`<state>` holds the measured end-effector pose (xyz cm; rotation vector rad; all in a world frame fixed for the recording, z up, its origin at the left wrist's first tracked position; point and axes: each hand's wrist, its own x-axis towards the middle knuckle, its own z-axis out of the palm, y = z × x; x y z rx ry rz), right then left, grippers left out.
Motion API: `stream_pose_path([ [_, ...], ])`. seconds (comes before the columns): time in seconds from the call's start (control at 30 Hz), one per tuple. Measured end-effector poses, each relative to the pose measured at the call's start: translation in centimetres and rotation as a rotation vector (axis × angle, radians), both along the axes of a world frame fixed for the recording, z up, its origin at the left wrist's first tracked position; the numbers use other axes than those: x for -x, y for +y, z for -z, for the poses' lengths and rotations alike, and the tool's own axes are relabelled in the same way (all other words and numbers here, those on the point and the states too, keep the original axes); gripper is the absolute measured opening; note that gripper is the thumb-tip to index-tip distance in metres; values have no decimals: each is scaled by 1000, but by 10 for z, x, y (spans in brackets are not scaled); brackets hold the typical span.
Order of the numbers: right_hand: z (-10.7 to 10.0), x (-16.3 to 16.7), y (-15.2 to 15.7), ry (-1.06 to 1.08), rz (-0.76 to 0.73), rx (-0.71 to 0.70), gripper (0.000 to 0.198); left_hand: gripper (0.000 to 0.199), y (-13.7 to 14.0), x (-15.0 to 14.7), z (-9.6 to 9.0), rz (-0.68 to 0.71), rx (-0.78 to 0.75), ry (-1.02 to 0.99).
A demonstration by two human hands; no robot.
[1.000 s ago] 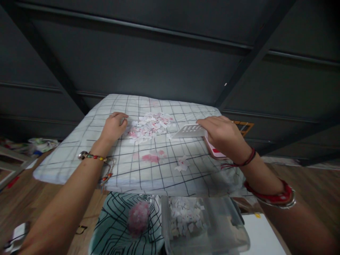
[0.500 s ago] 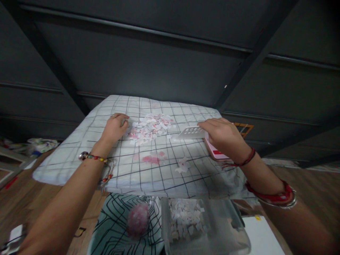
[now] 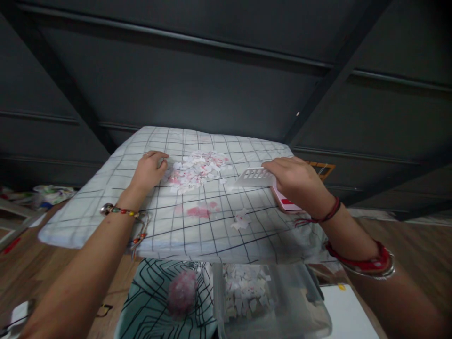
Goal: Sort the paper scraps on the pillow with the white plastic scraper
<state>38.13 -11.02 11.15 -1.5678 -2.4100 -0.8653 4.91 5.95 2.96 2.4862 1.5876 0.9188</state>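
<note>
A pile of white and pink paper scraps [image 3: 199,168] lies on the white checked cloth [image 3: 130,188] covering the table. My left hand [image 3: 150,170] rests at the pile's left edge, fingers loosely curled and apart, holding nothing. In my right hand [image 3: 294,181] is a flat white plastic scraper with square holes [image 3: 254,176], held by its right end to the right of the pile. Its lower edge is close to the cloth; whether it touches, I cannot tell. A smaller clump of scraps [image 3: 241,219] lies nearer me, beside a pink stain [image 3: 199,211].
Below the table's near edge stand a clear plastic box [image 3: 303,301] partly filled with paper scraps and a teal patterned surface [image 3: 141,296] bearing a pink fuzzy ball [image 3: 182,293]. A pink flat object [image 3: 287,202] sits beneath my right hand. Dark panels [image 3: 197,84] rise behind the table.
The view has shifted slightly. Both hands, the scraper and the pile stay nearly where they were.
</note>
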Motion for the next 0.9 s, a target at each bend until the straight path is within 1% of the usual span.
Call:
stream_pose_path([
  [0.1, 0, 6, -4, 20, -42, -8, 32, 34, 1, 1, 0, -2, 10, 6],
  [0.37, -3, 13, -20, 10, -14, 35, 33, 38, 0, 0, 0, -18, 10, 31],
  [0.53, -3, 14, -28, 60, -66, 42, 35, 37, -1, -1, -1, -34, 27, 27],
  [0.73, -7, 18, -30, 56, -57, 77, 39, 36, -2, -1, -2, -34, 47, -3],
  [0.83, -7, 19, -28, 64, -37, 44, 36, 35, -3, -1, -2, -25, 34, -14],
  [0.9, -7, 18, -27, 50, -25, 48, 34, 35, -3, -1, -2, -21, 26, -14],
])
